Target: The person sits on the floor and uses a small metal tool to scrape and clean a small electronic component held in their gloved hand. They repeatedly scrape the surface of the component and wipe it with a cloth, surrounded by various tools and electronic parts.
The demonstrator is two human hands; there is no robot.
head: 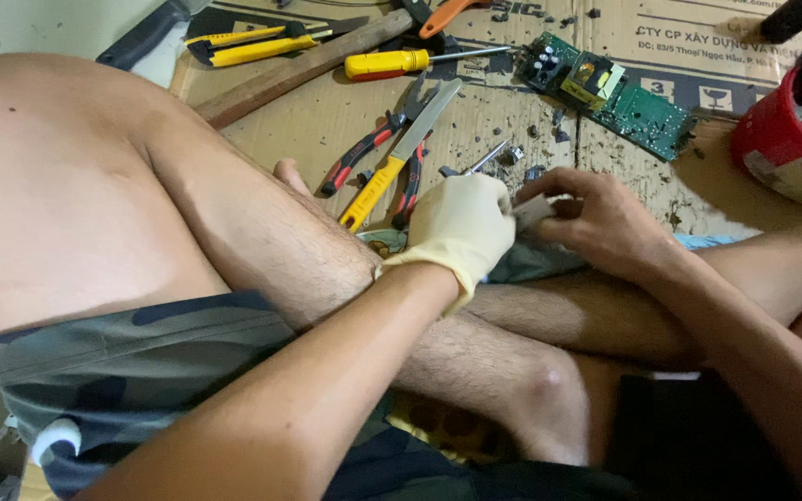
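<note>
I sit cross-legged on the floor over flattened cardboard [345,111]. My left hand [461,227], in a pale rubber glove, closes around a small grey piece [533,211] just above my crossed shins. My bare right hand [605,218] pinches the same piece from the right side, fingers curled on it. What lies under the hands is mostly hidden; a dark grey-green object [531,262] shows beneath them. A thin metal tool tip [486,158] pokes out just above my left hand.
A green circuit board [619,88] lies at the far right of the cardboard, a red can [777,148] beyond it. Red-handled pliers [368,148], a yellow-handled knife [396,162], a yellow screwdriver [401,62], a wooden handle [299,67] and yellow cutters [248,46] are spread ahead.
</note>
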